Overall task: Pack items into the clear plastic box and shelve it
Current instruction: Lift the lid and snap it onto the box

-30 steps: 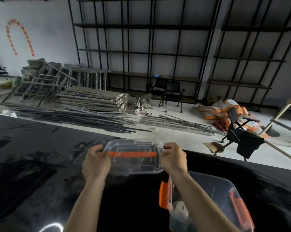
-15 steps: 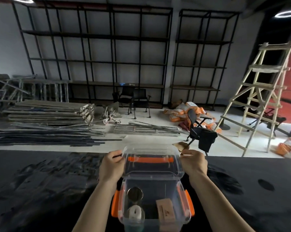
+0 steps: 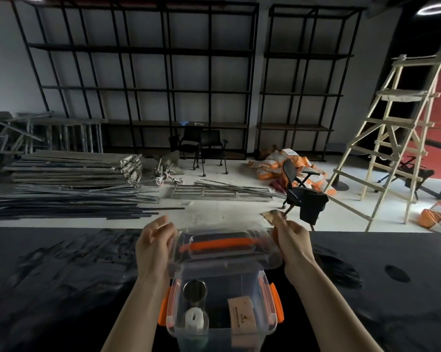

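Gripping the clear lid [image 3: 224, 247] over the box [image 3: 220, 303] with tan carton [image 3: 241, 317], both hands' fingers [image 3: 161, 232].

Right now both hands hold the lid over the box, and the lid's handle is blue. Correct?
Not quite. The head view shows the left hand and right hand holding the lid over the box, but the handle is orange, not blue.

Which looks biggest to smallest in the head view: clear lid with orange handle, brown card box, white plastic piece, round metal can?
1. Clear lid with orange handle
2. Brown card box
3. Round metal can and white plastic piece: look alike, left unranked.
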`<state>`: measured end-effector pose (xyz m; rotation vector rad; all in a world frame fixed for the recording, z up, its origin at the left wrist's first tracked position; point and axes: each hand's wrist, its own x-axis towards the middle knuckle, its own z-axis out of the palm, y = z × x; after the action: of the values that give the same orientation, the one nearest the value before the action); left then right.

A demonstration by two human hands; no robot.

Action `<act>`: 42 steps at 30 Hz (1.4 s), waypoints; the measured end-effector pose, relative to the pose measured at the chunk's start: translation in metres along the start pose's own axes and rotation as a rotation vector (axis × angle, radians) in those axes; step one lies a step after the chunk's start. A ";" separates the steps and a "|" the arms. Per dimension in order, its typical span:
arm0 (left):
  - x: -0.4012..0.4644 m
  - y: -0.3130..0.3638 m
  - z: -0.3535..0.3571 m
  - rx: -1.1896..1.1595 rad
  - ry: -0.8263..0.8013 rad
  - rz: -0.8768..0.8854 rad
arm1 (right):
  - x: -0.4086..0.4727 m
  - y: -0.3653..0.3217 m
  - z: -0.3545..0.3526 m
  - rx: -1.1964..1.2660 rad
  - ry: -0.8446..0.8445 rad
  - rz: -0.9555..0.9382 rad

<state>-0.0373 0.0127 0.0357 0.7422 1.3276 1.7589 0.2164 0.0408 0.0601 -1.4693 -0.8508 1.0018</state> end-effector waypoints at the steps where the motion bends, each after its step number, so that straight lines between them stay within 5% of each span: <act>1: -0.002 -0.003 0.000 0.046 -0.020 0.022 | -0.002 0.004 0.001 -0.061 0.007 0.008; 8: -0.009 -0.031 -0.018 0.316 -0.241 0.097 | -0.013 0.045 0.011 -0.463 -0.031 -0.086; 16: -0.015 -0.065 -0.026 0.657 -0.281 0.210 | -0.029 0.083 0.016 -0.758 0.030 -0.157; 22: -0.022 -0.078 -0.032 0.801 -0.292 0.344 | -0.031 0.090 0.010 -0.873 0.019 -0.124; 25: -0.025 -0.084 -0.035 0.773 -0.294 0.357 | -0.025 0.097 0.003 -0.853 -0.033 0.038; 30: -0.016 -0.089 -0.027 0.817 -0.188 0.261 | -0.018 0.096 -0.003 -0.654 -0.083 0.226; 36: -0.007 -0.087 -0.012 0.985 0.053 -0.220 | -0.016 0.088 0.016 -0.736 0.105 0.069; 42: -0.026 -0.084 -0.009 1.115 0.206 0.211 | -0.032 0.092 0.030 -0.867 0.157 -0.197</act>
<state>-0.0108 -0.0027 -0.0474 1.3324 2.4687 1.1328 0.1748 0.0106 -0.0276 -2.0878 -1.3731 0.3465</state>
